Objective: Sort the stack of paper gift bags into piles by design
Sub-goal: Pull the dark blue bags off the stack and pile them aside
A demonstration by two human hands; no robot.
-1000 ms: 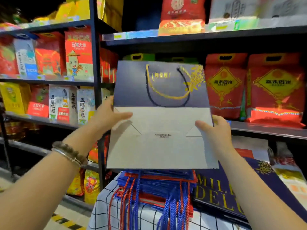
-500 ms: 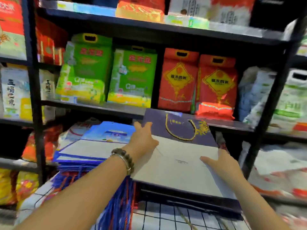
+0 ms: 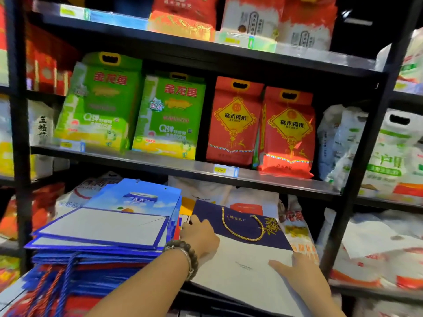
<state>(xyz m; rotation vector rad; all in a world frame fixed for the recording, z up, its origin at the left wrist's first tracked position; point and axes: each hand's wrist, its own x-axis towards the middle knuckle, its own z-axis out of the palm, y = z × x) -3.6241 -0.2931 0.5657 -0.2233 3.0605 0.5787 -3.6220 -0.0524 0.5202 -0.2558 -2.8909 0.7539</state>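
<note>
Sorting is judged hardly begun: navy bag (image 3: 242, 264) is pressed down under flat-fingered left hand (image 3: 199, 234) and right hand (image 3: 295, 269); mixed stack (image 3: 103, 226) beside the left hand is not yet sorted.

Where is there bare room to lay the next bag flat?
Free: the blue bag stack's top, beside the left hand, and the navy bag between it and the right hand. Crowded: the narrow gap between piles; rice bags fill the shelf.
</note>
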